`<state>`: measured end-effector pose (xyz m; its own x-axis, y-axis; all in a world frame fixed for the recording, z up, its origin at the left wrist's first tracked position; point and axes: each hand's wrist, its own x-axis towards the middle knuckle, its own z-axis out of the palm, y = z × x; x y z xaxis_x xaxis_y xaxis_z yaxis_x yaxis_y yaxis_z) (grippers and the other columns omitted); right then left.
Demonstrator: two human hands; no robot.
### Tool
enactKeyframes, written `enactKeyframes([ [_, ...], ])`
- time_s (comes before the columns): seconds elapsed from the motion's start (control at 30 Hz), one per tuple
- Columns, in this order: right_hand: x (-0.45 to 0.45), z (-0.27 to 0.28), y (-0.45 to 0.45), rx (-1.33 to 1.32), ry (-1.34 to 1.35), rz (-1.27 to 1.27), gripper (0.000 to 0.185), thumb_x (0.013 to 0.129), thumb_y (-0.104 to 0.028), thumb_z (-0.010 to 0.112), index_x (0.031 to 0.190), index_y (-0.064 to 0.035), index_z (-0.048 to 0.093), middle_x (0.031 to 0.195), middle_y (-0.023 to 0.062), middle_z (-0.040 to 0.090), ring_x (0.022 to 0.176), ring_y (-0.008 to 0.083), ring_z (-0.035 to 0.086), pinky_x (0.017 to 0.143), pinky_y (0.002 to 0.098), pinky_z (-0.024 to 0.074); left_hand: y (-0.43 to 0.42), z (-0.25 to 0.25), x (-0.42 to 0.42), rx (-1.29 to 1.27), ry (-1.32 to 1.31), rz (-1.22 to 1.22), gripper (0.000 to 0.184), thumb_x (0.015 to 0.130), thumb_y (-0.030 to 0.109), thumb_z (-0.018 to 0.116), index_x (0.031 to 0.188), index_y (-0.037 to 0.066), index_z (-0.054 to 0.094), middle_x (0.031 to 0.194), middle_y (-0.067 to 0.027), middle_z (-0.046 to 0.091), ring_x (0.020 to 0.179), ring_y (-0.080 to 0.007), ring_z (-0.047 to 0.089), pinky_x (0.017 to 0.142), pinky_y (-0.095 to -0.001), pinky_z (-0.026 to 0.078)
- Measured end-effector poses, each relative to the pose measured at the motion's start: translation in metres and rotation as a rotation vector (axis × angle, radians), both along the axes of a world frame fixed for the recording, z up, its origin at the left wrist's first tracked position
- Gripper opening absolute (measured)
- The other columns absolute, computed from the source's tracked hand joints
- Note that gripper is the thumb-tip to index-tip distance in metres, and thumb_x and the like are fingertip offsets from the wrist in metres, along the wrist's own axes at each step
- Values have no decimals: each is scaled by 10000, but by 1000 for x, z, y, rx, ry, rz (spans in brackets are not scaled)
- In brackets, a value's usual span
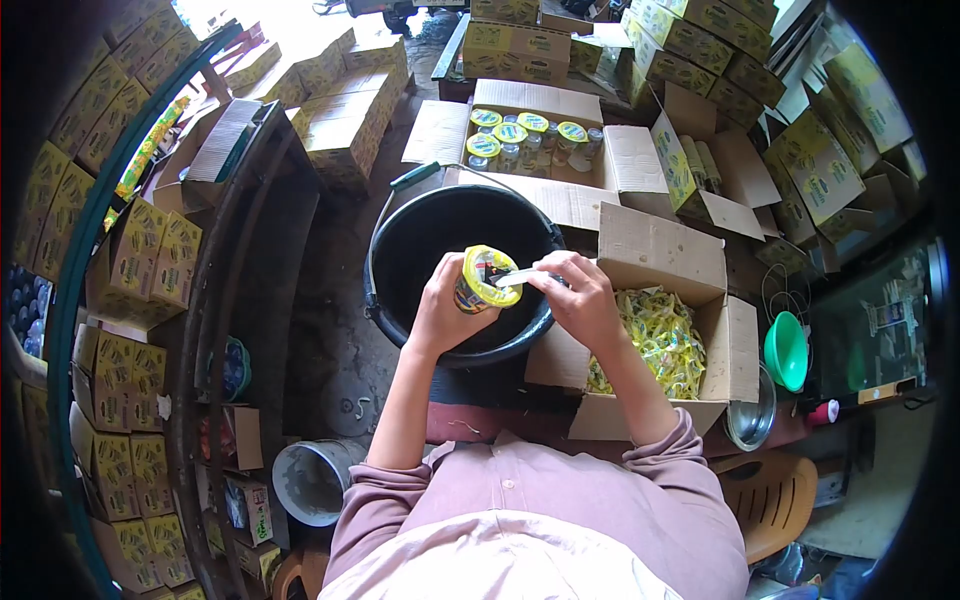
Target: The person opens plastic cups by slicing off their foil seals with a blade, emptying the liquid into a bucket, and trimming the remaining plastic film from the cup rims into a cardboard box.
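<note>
Over a large black bucket (400,230) my left hand (437,312) is wrapped round a plastic cup (487,277) with a yellow printed rim or lid. Its top is tilted toward me, and a dark patch shows in the middle. My right hand (578,290) pinches a small white flat piece (517,277) that reaches over the cup's rim; whether it is a spoon or a strip, I cannot tell. Right of the bucket, beneath my right forearm, an open carton (740,350) holds many small yellow packets (660,335).
Beyond the bucket, an open carton (540,97) holds several lidded cups (508,132). Stacked boxes (120,390) line the left shelf. A green bowl (787,350) and a metal bowl (752,410) lie at the right. A grey bucket (312,484) stands at lower left.
</note>
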<state>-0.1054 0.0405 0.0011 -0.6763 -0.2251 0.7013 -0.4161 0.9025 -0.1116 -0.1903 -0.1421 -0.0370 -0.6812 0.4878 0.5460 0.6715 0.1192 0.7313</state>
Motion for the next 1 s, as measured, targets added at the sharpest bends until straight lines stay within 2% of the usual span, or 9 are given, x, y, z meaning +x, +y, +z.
enactKeyframes([
  [0.07,-3,5,-1,38,36,12,190,651,-23,604,824,-89,645,820,36,590,811,203,581,710,327,485,1,-1,4,86,-134,11,604,561,102,729,1090,25,448,939,-123,552,824,-282,593,721,-333,483],
  [0.27,-2,18,-2,60,16,57,183,659,-51,604,836,-79,636,801,20,596,810,187,582,725,312,484,-2,14,7,36,137,134,591,566,104,733,1069,40,430,946,-138,549,822,-299,592,712,-342,492],
  [0.47,-2,20,1,143,48,94,209,662,-74,612,872,-72,624,793,24,589,787,165,574,705,296,482,-1,16,7,-14,162,177,612,557,113,765,1061,45,425,952,-150,548,837,-312,588,707,-358,494],
  [0.57,-1,25,1,166,56,125,310,674,-61,606,984,-62,604,771,26,584,740,164,572,688,287,483,-2,21,12,-2,91,163,614,558,102,757,1069,39,422,956,-156,551,848,-320,587,718,-365,493],
  [0.77,-5,22,-1,21,68,118,497,692,-5,575,1183,-4,501,690,40,565,622,170,567,622,282,489,-3,30,18,11,-36,136,569,576,80,729,1061,17,437,915,-163,575,828,-312,603,713,-344,495],
  [0.87,-10,22,-4,3,104,159,532,699,40,635,1202,12,467,672,55,570,581,180,549,548,300,464,1,30,21,29,-95,104,521,598,86,719,1039,6,454,883,-156,590,810,-295,615,705,-324,496],
  [1.0,-14,20,-3,13,92,179,531,696,28,612,1207,21,465,666,55,568,598,182,564,579,299,481,-2,42,23,45,-183,-27,483,628,69,707,1032,-7,455,891,-152,605,826,-242,627,719,-302,492],
])
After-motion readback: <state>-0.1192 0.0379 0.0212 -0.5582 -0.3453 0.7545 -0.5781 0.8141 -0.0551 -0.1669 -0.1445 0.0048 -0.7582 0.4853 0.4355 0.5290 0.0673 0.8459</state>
